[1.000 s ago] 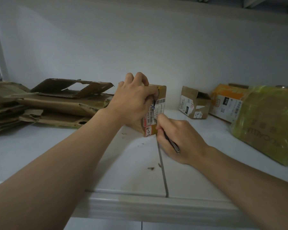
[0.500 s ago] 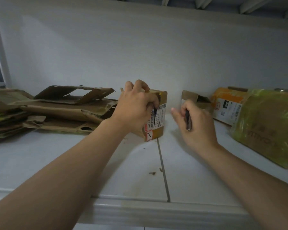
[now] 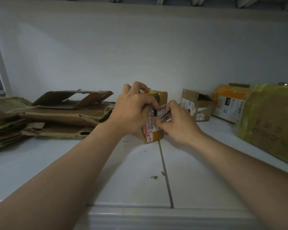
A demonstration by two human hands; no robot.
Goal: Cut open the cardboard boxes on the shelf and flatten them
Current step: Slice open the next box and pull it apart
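Observation:
A small brown cardboard box (image 3: 161,98) with a white shipping label stands upright in the middle of the white shelf (image 3: 106,171). My left hand (image 3: 133,110) grips its top and left side, fingers curled over the upper edge. My right hand (image 3: 175,123) is against the box's labelled front and holds a thin dark cutter (image 3: 165,116) whose tip lies on the label. The lower right side of the box is hidden by my right hand.
A pile of flattened cardboard (image 3: 60,117) lies at the left. At the right stand a small open box (image 3: 196,107), an orange-labelled box (image 3: 229,103) and a big parcel wrapped in green film (image 3: 271,120). Cardboard crumbs dot the shelf near its seam.
My right hand lifted off the shelf, swung out to the right of the box, then came back against the label with the cutter. My left hand kept its grip on the box.

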